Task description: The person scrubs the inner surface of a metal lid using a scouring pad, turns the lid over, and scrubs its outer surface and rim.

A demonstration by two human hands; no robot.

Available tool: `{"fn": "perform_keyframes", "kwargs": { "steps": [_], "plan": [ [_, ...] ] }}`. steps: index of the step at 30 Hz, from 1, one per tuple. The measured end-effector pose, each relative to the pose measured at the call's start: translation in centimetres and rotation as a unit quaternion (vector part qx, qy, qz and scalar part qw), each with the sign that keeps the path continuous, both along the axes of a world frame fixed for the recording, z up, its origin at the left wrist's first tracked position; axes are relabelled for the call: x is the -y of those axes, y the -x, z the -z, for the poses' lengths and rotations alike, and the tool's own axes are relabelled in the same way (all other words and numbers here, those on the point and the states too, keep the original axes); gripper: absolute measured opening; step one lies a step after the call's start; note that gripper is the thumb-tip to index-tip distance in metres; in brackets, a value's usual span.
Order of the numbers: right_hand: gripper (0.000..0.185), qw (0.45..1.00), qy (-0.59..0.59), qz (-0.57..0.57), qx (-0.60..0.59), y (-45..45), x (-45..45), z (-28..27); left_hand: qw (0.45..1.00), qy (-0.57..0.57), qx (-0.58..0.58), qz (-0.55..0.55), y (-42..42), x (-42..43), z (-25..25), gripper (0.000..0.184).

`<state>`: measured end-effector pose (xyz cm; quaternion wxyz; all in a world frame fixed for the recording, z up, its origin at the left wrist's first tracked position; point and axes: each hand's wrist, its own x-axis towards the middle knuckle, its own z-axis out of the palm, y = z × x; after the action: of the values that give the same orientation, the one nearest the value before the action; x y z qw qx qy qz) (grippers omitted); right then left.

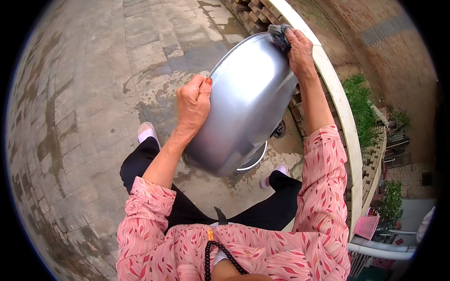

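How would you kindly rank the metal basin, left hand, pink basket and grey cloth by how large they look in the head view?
1. Metal basin, by far the largest.
2. Left hand.
Unranked, below these: pink basket and grey cloth look too alike to separate; the basket is farther from the camera.

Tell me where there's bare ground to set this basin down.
The paving left of the left hand and left shoe lies bare, with dark patches. It's crowded below the metal basin: a rimmed vessel sits near the right shoe.
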<state>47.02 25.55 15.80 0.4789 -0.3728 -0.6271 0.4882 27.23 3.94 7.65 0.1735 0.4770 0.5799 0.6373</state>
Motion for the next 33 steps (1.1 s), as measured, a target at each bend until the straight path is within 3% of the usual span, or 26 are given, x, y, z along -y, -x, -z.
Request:
{"fn": "perform_keyframes", "kwargs": {
  "steps": [2,5,8,12,15,19,22,25,28,29,32,33],
  "plan": [
    [0.022,1.0,-0.01,0.017,-0.003,0.5,0.6,-0.2,1.0,0.006,0.011,0.014,0.0,0.0,0.0,0.024],
    [0.02,0.972,-0.105,0.049,0.205,0.4,0.7,-0.4,1.0,0.016,0.005,0.014,0.1,0.0,0.1,0.025],
    [0.022,0.905,-0.237,0.121,0.331,0.9,3.0,-1.4,1.0,0.015,0.008,0.003,0.3,-0.3,0.4,0.025],
    [0.031,0.81,-0.39,-0.004,0.437,-0.5,2.6,-2.7,1.0,0.017,0.003,-0.007,0.5,-0.4,0.4,0.025],
    [0.032,0.837,-0.238,0.001,0.494,-0.5,3.5,-4.0,1.0,0.021,-0.003,-0.003,0.4,-0.2,0.2,0.025],
    [0.037,0.858,-0.234,-0.044,0.455,-0.9,4.5,-4.2,1.0,0.023,-0.015,-0.012,0.5,-0.1,0.2,0.024],
    [0.036,0.848,-0.191,-0.029,0.494,-0.2,4.1,-4.9,1.0,0.028,-0.009,-0.002,0.3,0.1,0.2,0.022],
    [0.028,0.874,-0.172,0.038,0.453,2.2,4.1,-4.5,0.999,0.031,0.01,0.02,-0.3,0.4,-0.2,0.022],
    [0.024,0.867,-0.171,0.045,0.467,4.2,4.2,-4.3,1.0,0.023,0.003,0.02,-0.6,0.5,-0.5,0.02],
    [0.023,0.842,-0.282,0.022,0.46,4.4,4.0,-3.1,1.0,0.016,0.0,0.014,-0.6,0.4,-0.1,0.02],
    [0.021,0.803,-0.373,-0.065,0.46,5.8,6.1,-3.4,1.0,0.024,0.003,0.013,-0.2,0.4,-0.2,0.019],
    [0.02,0.809,-0.302,-0.022,0.504,5.2,4.9,-3.4,0.999,0.033,0.006,0.02,-0.4,0.6,-0.3,0.019]
  ]
}}
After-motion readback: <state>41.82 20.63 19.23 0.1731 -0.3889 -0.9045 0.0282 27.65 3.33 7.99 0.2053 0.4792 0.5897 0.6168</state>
